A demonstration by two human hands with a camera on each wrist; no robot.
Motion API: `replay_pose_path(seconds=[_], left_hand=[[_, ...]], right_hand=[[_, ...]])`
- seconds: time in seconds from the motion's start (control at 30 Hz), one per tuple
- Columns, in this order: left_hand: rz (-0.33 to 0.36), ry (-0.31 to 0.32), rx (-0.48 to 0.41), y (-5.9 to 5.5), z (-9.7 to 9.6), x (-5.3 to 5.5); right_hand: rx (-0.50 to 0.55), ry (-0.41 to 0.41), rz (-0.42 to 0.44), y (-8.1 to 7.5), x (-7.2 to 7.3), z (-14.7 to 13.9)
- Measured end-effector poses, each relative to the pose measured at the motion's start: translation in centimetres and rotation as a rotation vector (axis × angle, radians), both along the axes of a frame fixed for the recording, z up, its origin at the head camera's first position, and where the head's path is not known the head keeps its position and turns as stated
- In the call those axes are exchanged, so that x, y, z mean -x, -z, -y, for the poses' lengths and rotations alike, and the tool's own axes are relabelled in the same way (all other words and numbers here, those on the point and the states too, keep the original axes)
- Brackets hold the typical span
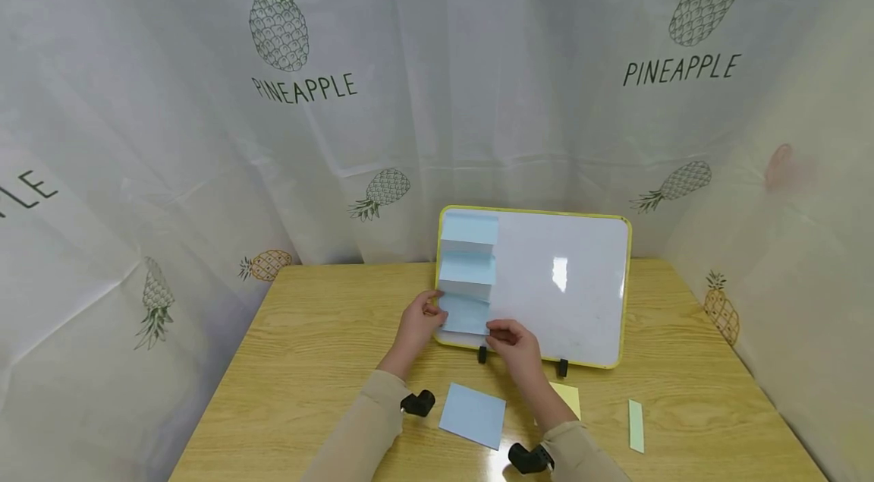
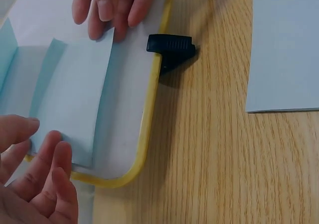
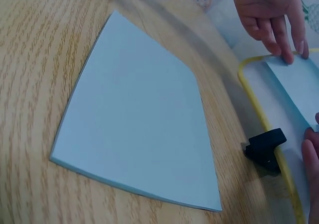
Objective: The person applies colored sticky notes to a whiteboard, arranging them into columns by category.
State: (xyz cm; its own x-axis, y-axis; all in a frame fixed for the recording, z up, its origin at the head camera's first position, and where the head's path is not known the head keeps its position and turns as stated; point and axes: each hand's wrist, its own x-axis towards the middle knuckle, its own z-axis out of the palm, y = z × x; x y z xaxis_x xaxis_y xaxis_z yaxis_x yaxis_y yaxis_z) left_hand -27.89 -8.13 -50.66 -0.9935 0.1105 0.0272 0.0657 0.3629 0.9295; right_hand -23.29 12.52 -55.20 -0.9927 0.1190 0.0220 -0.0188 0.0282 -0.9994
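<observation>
Three pale blue sticky notes run down the left side of a yellow-rimmed whiteboard (image 1: 560,277). The upper note (image 1: 470,228) and the middle note (image 1: 467,268) have lower edges that stand out from the board. Both hands are at the lowest note (image 1: 466,314). My left hand (image 1: 416,326) touches its left edge with the fingertips, which overlap its front in the left wrist view. My right hand (image 1: 516,349) pinches its lower right corner between thumb and fingers. This lower edge also stands off the board in the left wrist view.
A blue sticky-note pad (image 1: 473,417) lies on the wooden table (image 1: 307,368) between the forearms. A yellow pad (image 1: 568,398) is partly behind the right forearm, with a narrow green strip (image 1: 636,426) further right. Black feet (image 1: 563,368) support the board. Behind hangs a pineapple-print curtain (image 1: 478,87).
</observation>
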Motion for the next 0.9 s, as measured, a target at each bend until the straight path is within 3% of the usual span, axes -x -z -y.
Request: replay_pose_path(seconds=[0.53, 0.9], left_hand=[[-0.002, 0.086, 0.030, 0.1, -0.8, 0.4], [0.004, 0.119, 0.062, -0.3, -2.2, 0.4]], right_hand=[[0.030, -0.051, 0.018, 0.0, -0.6, -0.9], [-0.119, -0.065, 0.050, -0.5, -2.0, -2.4]])
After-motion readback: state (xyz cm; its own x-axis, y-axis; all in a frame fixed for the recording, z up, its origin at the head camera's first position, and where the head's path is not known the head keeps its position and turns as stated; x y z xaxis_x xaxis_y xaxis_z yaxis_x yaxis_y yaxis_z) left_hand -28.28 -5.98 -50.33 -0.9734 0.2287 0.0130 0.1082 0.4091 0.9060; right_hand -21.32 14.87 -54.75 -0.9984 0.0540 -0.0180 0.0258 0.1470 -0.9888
